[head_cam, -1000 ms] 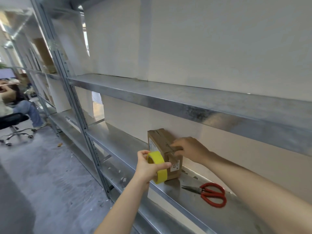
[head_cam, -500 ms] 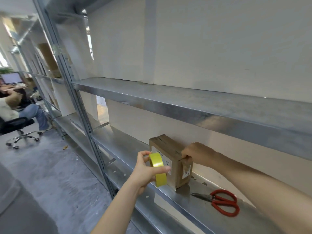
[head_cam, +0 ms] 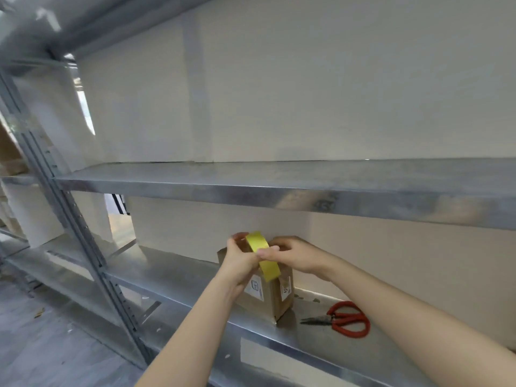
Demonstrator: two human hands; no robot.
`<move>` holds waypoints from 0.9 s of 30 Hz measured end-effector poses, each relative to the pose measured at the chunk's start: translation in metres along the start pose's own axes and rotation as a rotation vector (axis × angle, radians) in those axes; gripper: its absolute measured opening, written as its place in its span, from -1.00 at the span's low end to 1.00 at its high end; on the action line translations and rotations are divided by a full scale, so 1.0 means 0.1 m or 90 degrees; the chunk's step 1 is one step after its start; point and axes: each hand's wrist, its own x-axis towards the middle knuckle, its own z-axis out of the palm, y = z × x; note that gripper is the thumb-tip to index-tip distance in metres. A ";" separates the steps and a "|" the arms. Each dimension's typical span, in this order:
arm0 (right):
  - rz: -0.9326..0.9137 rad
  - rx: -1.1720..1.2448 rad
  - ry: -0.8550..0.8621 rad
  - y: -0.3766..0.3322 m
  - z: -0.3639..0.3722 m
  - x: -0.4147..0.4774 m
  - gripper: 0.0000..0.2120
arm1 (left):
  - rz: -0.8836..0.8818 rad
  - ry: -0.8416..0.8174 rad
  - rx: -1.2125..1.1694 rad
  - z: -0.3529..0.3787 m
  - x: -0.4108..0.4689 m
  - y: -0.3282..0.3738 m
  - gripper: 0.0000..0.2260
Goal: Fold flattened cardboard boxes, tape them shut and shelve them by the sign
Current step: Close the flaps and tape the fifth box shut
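Observation:
A small brown cardboard box [head_cam: 268, 298] with white labels stands upright on the lower metal shelf [head_cam: 173, 275], close to the back wall. Just above and in front of the box is a yellow tape roll [head_cam: 264, 256], held edge-on. My left hand [head_cam: 241, 259] grips the roll from the left, fingers curled round it. My right hand [head_cam: 297, 255] reaches in from the right; its thumb lies across the roll's yellow face and pinches it. Both hands hide the top of the box.
Red-handled scissors [head_cam: 346, 321] lie on the same shelf, right of the box. An upper metal shelf [head_cam: 251, 188] runs above the hands. A perforated steel upright [head_cam: 83, 247] stands at the left. A white label [head_cam: 268, 357] sits on the lower shelf's front edge.
My left hand raised the tape roll from the box's front to above its top. My right hand left the box's top edge and came onto the roll. The view swung right.

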 end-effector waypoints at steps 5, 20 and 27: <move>0.022 0.008 0.062 -0.03 -0.16 -0.25 -0.67 | -0.096 -0.175 -0.058 0.12 0.08 0.10 -0.43; 0.055 -0.033 0.103 0.14 -0.40 -0.59 -0.64 | -0.028 -0.022 0.257 0.30 0.40 0.14 -0.73; 0.044 -0.067 0.095 0.12 -0.36 -0.61 -0.67 | 0.072 -0.046 0.318 0.25 0.31 0.12 -0.78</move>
